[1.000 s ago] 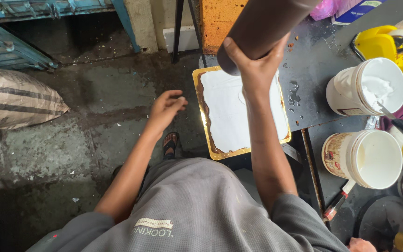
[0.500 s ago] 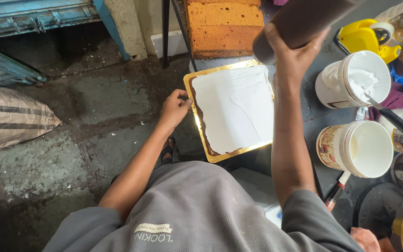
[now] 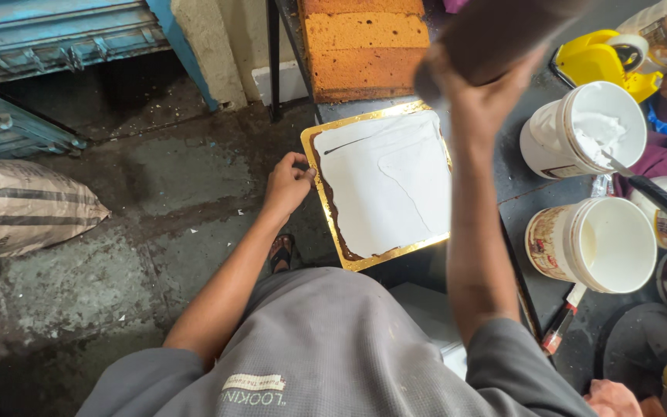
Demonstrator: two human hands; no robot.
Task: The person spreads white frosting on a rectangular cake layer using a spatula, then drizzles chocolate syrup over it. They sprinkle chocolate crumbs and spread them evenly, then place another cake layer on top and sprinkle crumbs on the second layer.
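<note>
A square gold cake board (image 3: 326,208), covered by a white sheet or cream layer (image 3: 384,181), lies on the dark table. My left hand (image 3: 287,185) rests at the board's left edge, fingers curled against its rim. My right hand (image 3: 476,96) is raised above the board's top right corner and grips a large dark brown cylinder (image 3: 503,31) that tilts up out of view. A thin dark line of liquid lies across the white surface near the top left. Slabs of orange sponge cake (image 3: 364,46) sit just beyond the board.
Two white buckets stand right of the board: one with white cream and a utensil (image 3: 584,127), one nearly empty (image 3: 592,243). A yellow object (image 3: 596,58) sits at the far right. A striped sack (image 3: 21,208) lies on the wet concrete floor at left, below blue shutters.
The view has shifted so the board and sponge sit lower in frame. My left hand has moved from the air to the board's left rim. A dark line has appeared on the white surface.
</note>
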